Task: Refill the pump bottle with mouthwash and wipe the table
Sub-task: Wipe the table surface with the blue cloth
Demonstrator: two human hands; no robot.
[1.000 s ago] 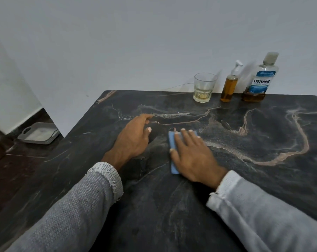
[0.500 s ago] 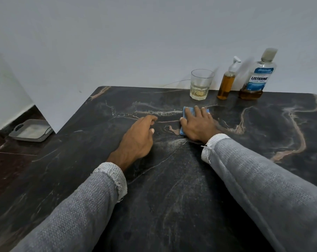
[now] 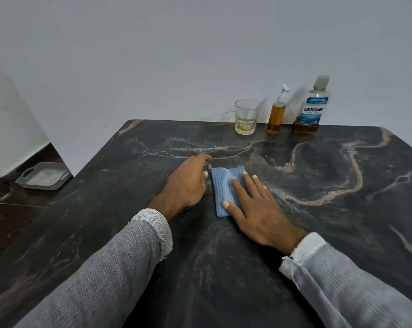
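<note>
A folded blue cloth (image 3: 221, 185) lies flat on the dark marble table (image 3: 318, 221), near its middle. My right hand (image 3: 257, 207) presses on the cloth with straight, spread fingers. Just left of the cloth, my left hand (image 3: 186, 183) rests on the table, fingers loosely bent, holding nothing. At the back edge stand a pump bottle (image 3: 276, 114) of amber liquid and a Listerine mouthwash bottle (image 3: 312, 110) with a little amber liquid at its bottom.
A clear glass (image 3: 246, 117) with a little pale liquid stands left of the pump bottle. A grey tray (image 3: 44, 176) sits on the floor to the left, beyond the table's edge. A pale wall rises behind the table.
My right hand slid the blue cloth away toward the glass, then drew it back toward me to the table's middle. My left hand stayed in place.
</note>
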